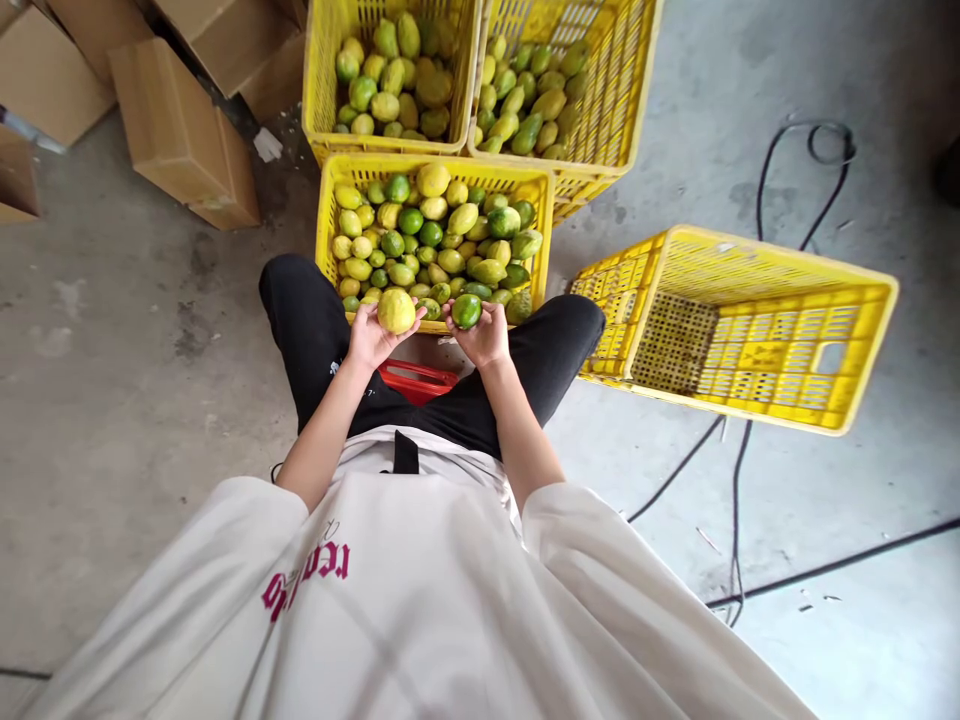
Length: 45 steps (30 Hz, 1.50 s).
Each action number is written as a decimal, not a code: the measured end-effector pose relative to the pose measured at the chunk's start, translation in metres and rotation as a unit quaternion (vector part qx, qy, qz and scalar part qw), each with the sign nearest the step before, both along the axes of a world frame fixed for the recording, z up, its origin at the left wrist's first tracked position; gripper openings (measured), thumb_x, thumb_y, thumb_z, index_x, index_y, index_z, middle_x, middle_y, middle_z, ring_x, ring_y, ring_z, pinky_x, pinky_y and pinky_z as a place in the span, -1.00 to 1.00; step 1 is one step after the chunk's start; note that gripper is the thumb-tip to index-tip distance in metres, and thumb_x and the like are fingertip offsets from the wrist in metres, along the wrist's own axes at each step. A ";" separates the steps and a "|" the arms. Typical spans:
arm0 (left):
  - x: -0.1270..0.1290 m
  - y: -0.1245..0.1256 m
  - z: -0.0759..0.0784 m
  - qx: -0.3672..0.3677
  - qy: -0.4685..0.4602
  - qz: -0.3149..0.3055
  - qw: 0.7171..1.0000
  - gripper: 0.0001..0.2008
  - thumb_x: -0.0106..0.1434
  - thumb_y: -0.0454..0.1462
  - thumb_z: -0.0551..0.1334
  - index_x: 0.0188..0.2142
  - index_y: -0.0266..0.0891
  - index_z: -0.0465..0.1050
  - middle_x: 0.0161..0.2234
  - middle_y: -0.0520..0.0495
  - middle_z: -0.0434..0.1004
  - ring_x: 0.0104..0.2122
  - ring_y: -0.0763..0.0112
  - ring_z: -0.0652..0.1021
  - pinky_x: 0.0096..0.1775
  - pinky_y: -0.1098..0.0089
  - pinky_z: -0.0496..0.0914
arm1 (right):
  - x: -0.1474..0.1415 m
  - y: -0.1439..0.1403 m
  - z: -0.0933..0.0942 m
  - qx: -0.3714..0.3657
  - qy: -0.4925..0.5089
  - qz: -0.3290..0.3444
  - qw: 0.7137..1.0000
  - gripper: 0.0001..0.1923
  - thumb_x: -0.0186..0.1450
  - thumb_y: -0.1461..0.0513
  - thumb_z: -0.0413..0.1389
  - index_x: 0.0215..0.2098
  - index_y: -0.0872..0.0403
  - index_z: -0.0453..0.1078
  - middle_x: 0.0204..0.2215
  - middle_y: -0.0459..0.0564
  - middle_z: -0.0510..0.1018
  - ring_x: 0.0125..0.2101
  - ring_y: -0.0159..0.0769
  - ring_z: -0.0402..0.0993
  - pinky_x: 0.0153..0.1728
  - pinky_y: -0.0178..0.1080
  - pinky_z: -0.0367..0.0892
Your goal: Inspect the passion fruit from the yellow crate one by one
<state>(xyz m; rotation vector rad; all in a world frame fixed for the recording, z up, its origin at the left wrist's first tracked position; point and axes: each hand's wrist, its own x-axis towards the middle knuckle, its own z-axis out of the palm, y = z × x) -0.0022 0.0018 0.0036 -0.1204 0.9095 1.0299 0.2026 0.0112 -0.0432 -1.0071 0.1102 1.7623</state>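
Note:
My left hand cradles a round yellow lemon, its fingers curled under the fruit. In my right hand is a smaller dark green lemon with a pale tip facing up. Both hands are over the near edge of a yellow plastic crate, between my knees. That crate is full of loose yellow and green lemons of mixed sizes. The two held fruits are apart from each other.
Behind stand two more yellow crates partly filled with similar fruit. To the right, a tilted-looking yellow crate shows a bare bottom. Cardboard boxes stand at upper left. Black cables cross the floor. A red plastic item shows between my legs.

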 end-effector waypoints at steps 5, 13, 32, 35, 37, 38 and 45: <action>0.001 -0.001 0.000 -0.010 0.028 0.011 0.999 -0.60 0.54 -0.12 0.01 -0.22 -0.25 0.54 -0.25 -0.15 0.70 -0.23 0.31 0.72 -0.02 0.28 0.63 | 0.001 0.002 -0.006 -0.049 -0.017 -0.051 0.997 -0.84 0.40 0.17 0.19 -0.28 -0.03 0.29 -0.45 -0.14 0.54 -0.39 -0.32 0.58 -0.38 -0.33 0.63; 0.002 0.000 0.000 -0.026 0.040 0.052 0.998 -0.85 0.44 -0.21 0.18 -0.18 -0.18 0.51 -0.33 -0.04 0.66 -0.18 0.28 0.73 0.13 0.14 0.58 | -0.008 0.003 -0.006 -0.106 -0.044 -0.003 0.993 -0.87 0.43 0.20 0.12 -0.30 -0.01 0.32 -0.47 -0.10 0.51 -0.48 -0.37 0.50 -0.53 -0.42 0.48; 0.005 0.000 -0.005 -0.026 0.060 0.051 0.997 -0.82 0.45 -0.15 0.24 -0.16 -0.17 0.56 -0.25 -0.05 0.70 -0.14 0.33 0.71 0.14 0.22 0.57 | -0.003 0.002 0.000 -0.071 -0.041 -0.022 0.996 -0.77 0.37 0.12 0.23 -0.32 -0.03 0.26 -0.51 -0.19 0.47 -0.54 -0.42 0.49 -0.62 -0.48 0.36; 0.005 0.000 -0.005 -0.036 0.042 0.035 0.998 -0.80 0.47 -0.16 0.21 -0.14 -0.21 0.56 -0.27 -0.10 0.69 -0.15 0.26 0.73 0.05 0.23 0.61 | -0.003 0.002 0.001 -0.065 -0.026 -0.037 0.997 -0.82 0.41 0.14 0.11 -0.33 -0.01 0.26 -0.50 -0.14 0.48 -0.57 -0.42 0.45 -0.65 -0.48 0.30; 0.005 0.001 -0.005 -0.042 0.038 0.025 0.998 -0.77 0.50 -0.16 0.17 -0.15 -0.22 0.55 -0.28 -0.13 0.70 -0.21 0.30 0.72 -0.04 0.31 0.61 | -0.002 0.002 0.001 -0.063 -0.020 -0.048 0.997 -0.83 0.41 0.14 0.10 -0.33 -0.01 0.26 -0.50 -0.13 0.49 -0.57 -0.41 0.45 -0.65 -0.47 0.31; 0.005 0.002 -0.004 -0.048 0.040 0.025 0.998 -0.75 0.51 -0.15 0.16 -0.16 -0.22 0.55 -0.30 -0.12 0.69 -0.24 0.32 0.71 -0.07 0.34 0.61 | -0.002 0.002 0.002 -0.061 -0.019 -0.051 0.997 -0.82 0.40 0.14 0.13 -0.33 -0.02 0.26 -0.50 -0.14 0.48 -0.56 -0.40 0.46 -0.64 -0.46 0.32; 0.003 0.002 -0.003 -0.014 0.011 0.066 0.998 -0.61 0.52 -0.08 0.04 -0.16 -0.24 0.56 -0.18 -0.23 0.71 0.04 0.16 0.70 0.07 0.23 0.60 | -0.004 0.000 0.018 -0.015 0.054 -0.066 0.996 -0.84 0.41 0.20 -0.06 -0.20 -0.02 0.37 -0.34 -0.01 0.61 -0.24 -0.20 0.66 -0.36 -0.24 0.63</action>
